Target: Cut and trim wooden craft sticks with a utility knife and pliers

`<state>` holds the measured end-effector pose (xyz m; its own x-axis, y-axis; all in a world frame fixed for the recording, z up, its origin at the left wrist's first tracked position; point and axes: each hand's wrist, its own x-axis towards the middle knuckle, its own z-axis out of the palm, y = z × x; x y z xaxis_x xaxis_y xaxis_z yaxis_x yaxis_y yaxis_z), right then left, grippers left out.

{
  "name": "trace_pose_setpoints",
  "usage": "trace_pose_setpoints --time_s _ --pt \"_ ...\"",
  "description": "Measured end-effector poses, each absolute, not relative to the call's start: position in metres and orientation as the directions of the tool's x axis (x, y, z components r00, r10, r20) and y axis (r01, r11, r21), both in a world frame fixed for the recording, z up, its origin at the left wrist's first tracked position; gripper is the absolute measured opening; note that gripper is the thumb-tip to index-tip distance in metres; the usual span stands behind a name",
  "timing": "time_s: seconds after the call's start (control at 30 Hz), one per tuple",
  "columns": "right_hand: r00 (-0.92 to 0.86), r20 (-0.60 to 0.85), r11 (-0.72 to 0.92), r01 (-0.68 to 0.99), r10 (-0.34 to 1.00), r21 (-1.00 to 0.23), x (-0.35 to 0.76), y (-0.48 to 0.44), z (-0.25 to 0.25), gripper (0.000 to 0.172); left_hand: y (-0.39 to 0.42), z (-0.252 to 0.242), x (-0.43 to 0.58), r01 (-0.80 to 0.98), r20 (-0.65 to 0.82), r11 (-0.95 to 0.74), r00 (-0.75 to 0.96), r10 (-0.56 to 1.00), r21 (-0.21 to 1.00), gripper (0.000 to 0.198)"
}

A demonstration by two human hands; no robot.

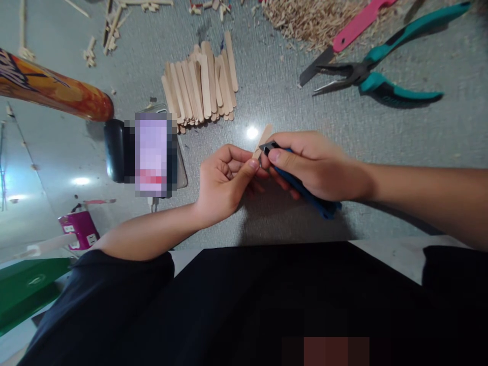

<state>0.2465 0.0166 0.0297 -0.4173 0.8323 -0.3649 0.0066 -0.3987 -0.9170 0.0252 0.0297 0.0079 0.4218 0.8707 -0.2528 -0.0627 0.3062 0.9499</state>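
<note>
My left hand [232, 175] pinches a flat wooden craft stick [266, 133] between thumb and fingers, its rounded end pointing up and away. Wrapped around a blue utility knife [301, 185] is my right hand [308, 162], with the thumb near the blade end. The short blade meets or nearly meets the stick just beyond my left fingertips; whether it touches I cannot tell. The lower end of the stick is hidden behind my fingers. Beyond my hands lies a pile of similar craft sticks [204, 84].
At the upper right lie teal-handled pliers [362, 73], a pink-handled blade [353, 30] and a heap of wood shavings [301, 20]. On the left are a phone [152, 152] with a blurred screen, a dark rounded case [115, 151], an orange can [57, 89] and a purple power socket [79, 230].
</note>
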Motion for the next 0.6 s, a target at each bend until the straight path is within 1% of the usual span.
trace_pose_setpoints --time_s 0.17,0.37,0.43,0.6 --pt "-0.441 -0.375 -0.388 0.064 0.815 -0.919 0.2473 0.0182 0.032 0.032 0.0294 0.0104 0.0265 -0.035 -0.272 0.314 0.416 0.868 0.949 0.051" --pt "-0.318 -0.433 -0.46 -0.009 0.843 -0.888 0.2438 0.0161 0.0328 0.028 0.0284 0.0097 0.0255 -0.023 -0.286 0.323 0.411 0.866 0.946 0.051" --pt "-0.331 -0.425 -0.453 -0.008 0.842 -0.891 0.2439 0.0151 0.0319 0.028 0.0281 0.0093 0.0254 -0.028 -0.281 0.32 0.409 0.868 0.947 0.05" --pt "-0.413 -0.363 -0.376 0.054 0.835 -0.925 0.2463 0.0143 0.03 0.032 0.0275 0.0089 0.0266 -0.027 -0.279 0.313 0.387 0.879 0.949 0.05"
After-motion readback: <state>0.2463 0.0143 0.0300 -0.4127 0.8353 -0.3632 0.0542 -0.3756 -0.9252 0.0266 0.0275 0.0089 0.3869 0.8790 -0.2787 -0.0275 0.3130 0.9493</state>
